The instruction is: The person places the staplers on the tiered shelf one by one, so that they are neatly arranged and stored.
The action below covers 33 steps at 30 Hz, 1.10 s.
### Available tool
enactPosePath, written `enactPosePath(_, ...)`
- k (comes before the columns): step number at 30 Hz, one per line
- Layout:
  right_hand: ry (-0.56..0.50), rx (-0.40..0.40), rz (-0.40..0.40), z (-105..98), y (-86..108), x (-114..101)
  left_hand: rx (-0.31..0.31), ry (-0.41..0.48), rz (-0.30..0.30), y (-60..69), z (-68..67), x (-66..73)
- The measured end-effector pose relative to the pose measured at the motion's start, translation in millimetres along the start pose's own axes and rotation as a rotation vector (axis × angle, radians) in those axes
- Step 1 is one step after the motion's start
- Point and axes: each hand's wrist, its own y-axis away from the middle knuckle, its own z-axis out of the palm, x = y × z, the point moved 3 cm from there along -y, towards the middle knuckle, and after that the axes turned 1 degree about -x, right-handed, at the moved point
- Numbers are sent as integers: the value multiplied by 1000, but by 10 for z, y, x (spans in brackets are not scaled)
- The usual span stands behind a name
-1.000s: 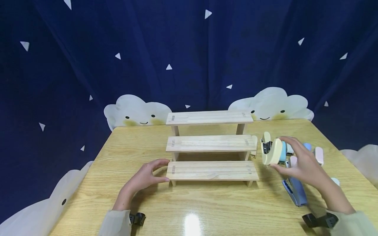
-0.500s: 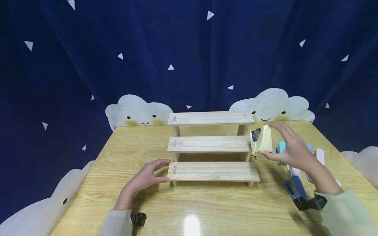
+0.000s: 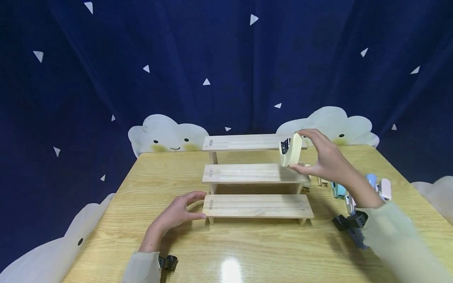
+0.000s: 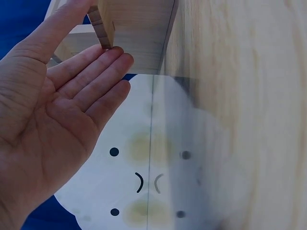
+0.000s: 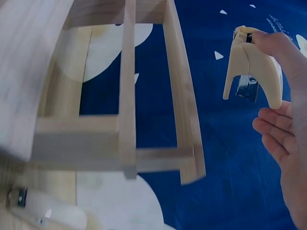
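A three-step wooden display shelf [image 3: 257,205] stands on the table. At the left end of its lowest step, my left hand [image 3: 180,212] holds the board between thumb and fingertips; the left wrist view shows the long fingers nearly straight against the board's end [image 4: 103,24]. My right hand [image 3: 327,161] pinches a cream stapler [image 3: 294,151] by its two ends, in the air before the top step's right part and above the middle step. In the right wrist view the stapler [image 5: 259,67] hangs apart from the shelf, thumb on one end and fingers at the other.
Several staplers lie on the table right of the shelf: a teal one [image 3: 339,190], a pink one [image 3: 385,188] and a dark blue one [image 3: 358,237] partly hidden by the right wrist. Pale ones [image 3: 321,182] sit near the shelf's right side. A dark blue curtain hangs behind.
My right hand has carried the cream stapler left and upward, from beside the other staplers to over the shelf's right part. The left hand stays at the lowest step.
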Motion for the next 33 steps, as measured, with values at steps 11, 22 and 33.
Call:
enactPosePath(11, -85, -22, -69, 253, -409, -142, 1, 12, -11, 5, 13, -14)
enactPosePath(22, -73, -60, -87, 488, -796, -268, -2, -13, 5, 7, -1, -20)
enactPosePath(33, -97, -186, -30, 711, -1060, -371, -3, -13, 9, -8, 0, -4)
